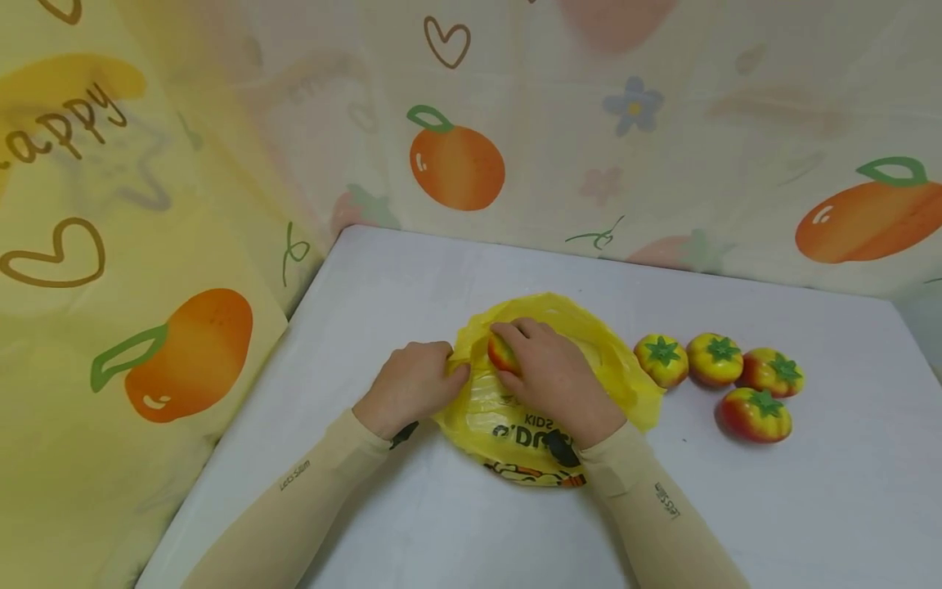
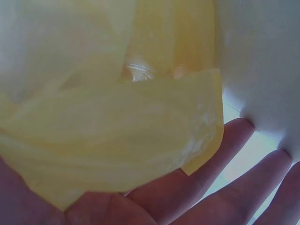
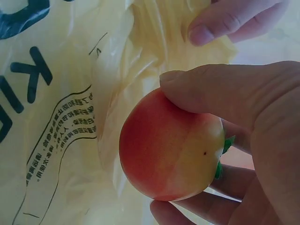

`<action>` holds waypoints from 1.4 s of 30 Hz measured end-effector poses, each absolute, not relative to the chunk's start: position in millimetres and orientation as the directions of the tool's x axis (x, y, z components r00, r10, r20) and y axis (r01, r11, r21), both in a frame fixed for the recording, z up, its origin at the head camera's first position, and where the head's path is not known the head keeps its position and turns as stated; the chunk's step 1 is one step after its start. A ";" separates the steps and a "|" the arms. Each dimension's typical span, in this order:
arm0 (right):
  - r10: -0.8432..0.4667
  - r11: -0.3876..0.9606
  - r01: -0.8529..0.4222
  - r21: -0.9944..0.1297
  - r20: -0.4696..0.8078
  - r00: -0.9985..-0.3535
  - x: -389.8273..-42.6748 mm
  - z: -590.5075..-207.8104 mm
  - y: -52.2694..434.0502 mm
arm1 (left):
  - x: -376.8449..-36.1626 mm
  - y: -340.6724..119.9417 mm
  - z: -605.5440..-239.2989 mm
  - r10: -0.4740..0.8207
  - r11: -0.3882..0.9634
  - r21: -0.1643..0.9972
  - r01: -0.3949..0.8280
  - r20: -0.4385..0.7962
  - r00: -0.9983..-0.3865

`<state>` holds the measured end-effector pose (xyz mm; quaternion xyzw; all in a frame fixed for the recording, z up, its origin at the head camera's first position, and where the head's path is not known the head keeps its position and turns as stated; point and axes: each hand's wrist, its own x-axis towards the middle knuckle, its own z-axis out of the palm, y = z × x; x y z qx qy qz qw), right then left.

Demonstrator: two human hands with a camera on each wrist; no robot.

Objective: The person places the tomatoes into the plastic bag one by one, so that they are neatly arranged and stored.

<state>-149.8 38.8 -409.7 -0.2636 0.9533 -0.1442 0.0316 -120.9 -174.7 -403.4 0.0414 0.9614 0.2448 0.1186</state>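
A yellow plastic bag [image 1: 486,417] with dark printing lies spread on the table, its mouth held apart. My left hand [image 1: 415,380] pinches the left rim of the bag between thumb and fingers; in the left wrist view the yellow film [image 2: 112,140] covers part of that hand. My right hand [image 1: 552,372] grips a red and yellow toy tomato [image 3: 168,150] over the bag's mouth. The thumb lies on one side of the tomato and fingers curl round the other, with its green leafy top toward the palm. Whether anything else is inside the bag cannot be seen.
Several more toy tomatoes, including a yellow one [image 1: 714,360] and a redder one [image 1: 754,415], sit right of the bag on the white table [image 1: 412,270]. A fruit-printed curtain [image 1: 545,147] borders the table at the back and left.
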 end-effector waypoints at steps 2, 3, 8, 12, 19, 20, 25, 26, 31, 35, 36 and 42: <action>-0.509 0.823 -0.492 -0.284 0.015 -0.860 -150.0 -411.0 39.2 | -120.9 -174.6 -402.9 0.138 0.877 0.481 0.022 -0.209 -0.968; -0.508 0.825 -0.491 -0.280 0.015 -0.861 -150.3 -411.7 39.3 | -120.9 -174.7 -402.8 0.139 0.877 0.480 0.022 -0.209 -0.968; -0.496 0.835 -0.480 -0.271 0.009 -0.868 -151.0 -413.1 39.4 | -121.8 -174.8 -403.4 0.138 0.879 0.477 0.022 -0.209 -0.968; -0.500 0.833 -0.483 -0.272 0.005 -0.866 -151.1 -413.7 38.6 | -121.5 -174.7 -403.4 0.139 0.882 0.471 0.025 -0.208 -0.968; -0.522 0.820 -0.508 -0.263 0.019 -0.853 -151.9 -417.9 37.6 | -121.2 -173.6 -402.9 0.133 0.887 0.461 0.020 -0.215 -0.968; -0.525 0.818 -0.511 -0.262 0.022 -0.851 -152.1 -418.9 37.6 | -121.2 -173.5 -402.9 0.132 0.888 0.460 0.018 -0.217 -0.967; -0.532 0.809 -0.523 -0.269 0.042 -0.846 -152.3 -422.2 37.8 | -121.4 -173.7 -402.9 0.129 0.885 0.466 0.008 -0.229 -0.965; -0.533 0.808 -0.523 -0.271 0.044 -0.845 -152.3 -422.7 37.9 | -121.5 -173.7 -403.0 0.129 0.884 0.468 0.006 -0.230 -0.965; -0.533 0.804 -0.523 -0.284 0.046 -0.845 -152.4 -422.4 39.1 | -121.8 -172.8 -402.6 0.128 0.880 0.474 0.004 -0.230 -0.965; -0.530 0.806 -0.516 -0.291 0.034 -0.847 -152.0 -421.1 40.5 | -121.6 -172.1 -402.7 0.128 0.880 0.476 0.006 -0.224 -0.966; -0.527 0.808 -0.511 -0.292 0.027 -0.849 -151.7 -420.6 40.8 | -121.4 -171.9 -402.6 0.127 0.879 0.477 0.005 -0.223 -0.967; -0.499 0.826 -0.468 -0.314 -0.022 -0.867 -147.3 -413.7 45.9 | -119.9 -172.3 -403.6 0.124 0.875 0.485 0.003 -0.216 -0.968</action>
